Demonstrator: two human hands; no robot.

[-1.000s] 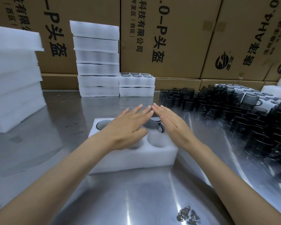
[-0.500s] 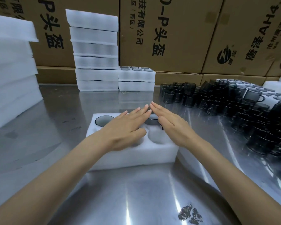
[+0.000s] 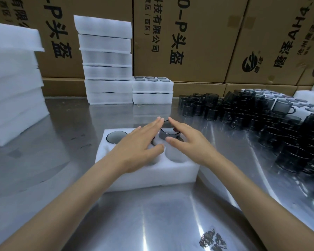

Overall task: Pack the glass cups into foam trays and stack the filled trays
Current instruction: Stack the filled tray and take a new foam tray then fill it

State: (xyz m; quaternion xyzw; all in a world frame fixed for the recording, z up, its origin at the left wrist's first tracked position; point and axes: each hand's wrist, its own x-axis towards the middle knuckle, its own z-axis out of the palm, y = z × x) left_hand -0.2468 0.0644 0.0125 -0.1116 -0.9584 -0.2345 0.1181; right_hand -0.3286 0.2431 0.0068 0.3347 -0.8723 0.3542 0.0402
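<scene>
A white foam tray [image 3: 152, 174] lies on the steel table in front of me. One dark glass cup [image 3: 116, 137] sits flush in its far-left hole. Another dark glass cup [image 3: 168, 134] stands in the far-right hole with its rim above the foam. My left hand [image 3: 138, 144] lies flat over the tray's middle, fingers straight, hiding the holes beneath. My right hand [image 3: 188, 142] hovers at the raised cup with straight fingers spread around its rim. A near-right hole [image 3: 176, 156] is empty.
Loose dark glass cups [image 3: 252, 115] crowd the table's right side. Filled foam trays stand in a tall stack [image 3: 107, 60] and a low stack [image 3: 152, 91] at the back. Empty foam sheets [image 3: 13, 84] are piled at left. Cardboard boxes [image 3: 188, 37] wall off the rear.
Both hands have spread slightly apart over the tray, uncovering the raised cup in the far-right hole. The camera has moved a little closer.
</scene>
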